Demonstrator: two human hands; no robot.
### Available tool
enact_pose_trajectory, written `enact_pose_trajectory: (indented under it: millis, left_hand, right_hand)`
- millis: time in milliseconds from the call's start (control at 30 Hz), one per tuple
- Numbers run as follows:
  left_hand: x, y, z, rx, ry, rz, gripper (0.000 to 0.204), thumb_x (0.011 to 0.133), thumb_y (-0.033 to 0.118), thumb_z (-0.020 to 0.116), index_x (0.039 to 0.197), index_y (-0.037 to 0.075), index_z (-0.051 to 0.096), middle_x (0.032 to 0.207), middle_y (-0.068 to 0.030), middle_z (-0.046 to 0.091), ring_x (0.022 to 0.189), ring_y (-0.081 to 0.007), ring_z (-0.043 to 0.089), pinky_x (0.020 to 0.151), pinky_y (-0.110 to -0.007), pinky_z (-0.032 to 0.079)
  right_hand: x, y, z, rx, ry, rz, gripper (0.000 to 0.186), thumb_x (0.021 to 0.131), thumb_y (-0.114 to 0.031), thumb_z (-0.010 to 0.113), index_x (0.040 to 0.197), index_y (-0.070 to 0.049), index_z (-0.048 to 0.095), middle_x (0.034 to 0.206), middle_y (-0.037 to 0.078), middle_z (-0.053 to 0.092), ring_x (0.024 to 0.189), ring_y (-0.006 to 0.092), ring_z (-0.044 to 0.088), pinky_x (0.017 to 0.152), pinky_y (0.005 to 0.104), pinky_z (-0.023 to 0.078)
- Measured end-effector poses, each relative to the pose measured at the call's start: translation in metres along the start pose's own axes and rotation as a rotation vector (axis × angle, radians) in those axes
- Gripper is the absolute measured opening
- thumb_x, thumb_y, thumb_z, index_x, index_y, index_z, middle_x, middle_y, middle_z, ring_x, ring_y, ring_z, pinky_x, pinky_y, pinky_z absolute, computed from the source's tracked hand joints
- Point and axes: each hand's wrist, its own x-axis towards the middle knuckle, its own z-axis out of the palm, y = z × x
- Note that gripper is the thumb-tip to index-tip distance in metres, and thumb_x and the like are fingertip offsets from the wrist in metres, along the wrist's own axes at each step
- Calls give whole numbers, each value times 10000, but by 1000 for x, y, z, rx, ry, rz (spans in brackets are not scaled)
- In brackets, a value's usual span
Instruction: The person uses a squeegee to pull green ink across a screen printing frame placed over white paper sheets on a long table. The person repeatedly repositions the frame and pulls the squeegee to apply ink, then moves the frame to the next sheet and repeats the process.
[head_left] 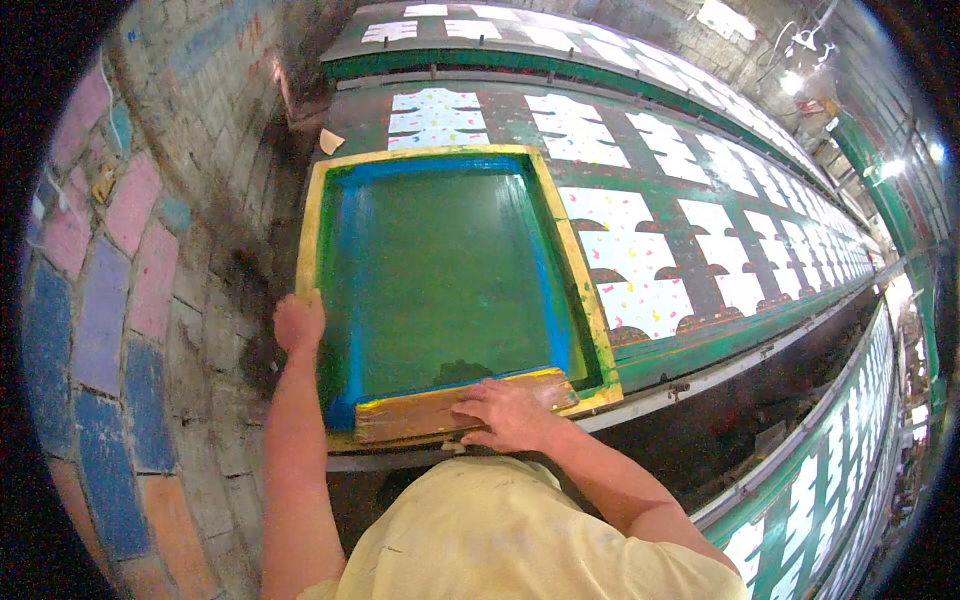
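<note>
A large screen-printing frame (572, 215) with yellow edges lies flat on the long printing table. Its green mesh (440, 270) has blue bands along the sides and top. My left hand (299, 322) is closed on the frame's left edge, about midway along. Inside the near end of the frame rests a wooden squeegee (400, 416), a broad board set crosswise. My right hand (508, 414) grips it right of its middle, the thumb on the near side and the fingers over the top. The squeegee's blade is hidden behind the board.
White cut fabric pieces with small coloured prints (635, 255) lie in rows along the table (655, 362). Another table with pieces (425, 62) stands beyond, and one (850, 470) at the right. A brick wall (200, 300) runs close on the left. A small tan scrap (331, 141) sits near the frame's far corner.
</note>
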Motion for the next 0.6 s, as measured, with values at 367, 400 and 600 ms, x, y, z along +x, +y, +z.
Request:
enact_pose_trajectory:
  millis: [367, 400, 600]
  left_hand:
    - [9, 2, 10, 132, -5, -49, 657, 1049, 628, 689, 1173, -14, 756, 1200, -292, 788, 1087, -515, 771, 918, -621, 619]
    - [9, 3, 10, 96, -10, -56, 655, 1048, 628, 691, 1177, -10, 756, 1199, -294, 787, 1091, -518, 768, 922, -622, 616]
    - [14, 3, 9, -10, -17, -56, 604, 1010, 580, 770, 1164, -3, 750, 1183, -307, 777, 1116, -511, 755, 946, -610, 598]
  right_hand:
    - [-108, 153, -48, -20, 645, 486, 552, 855, -88, 913, 1384, -81, 753, 1458, 218, 699, 1382, 441, 628, 1205, 563, 490]
    - [-111, 163, -50, -60, 635, 546, 591, 849, -86, 918, 1411, -82, 736, 1477, 226, 686, 1393, 445, 618, 1214, 561, 478]
    - [-95, 201, -47, 41, 530, 710, 922, 842, -94, 931, 1654, -40, 497, 1477, 288, 659, 1370, 495, 613, 1203, 569, 470]
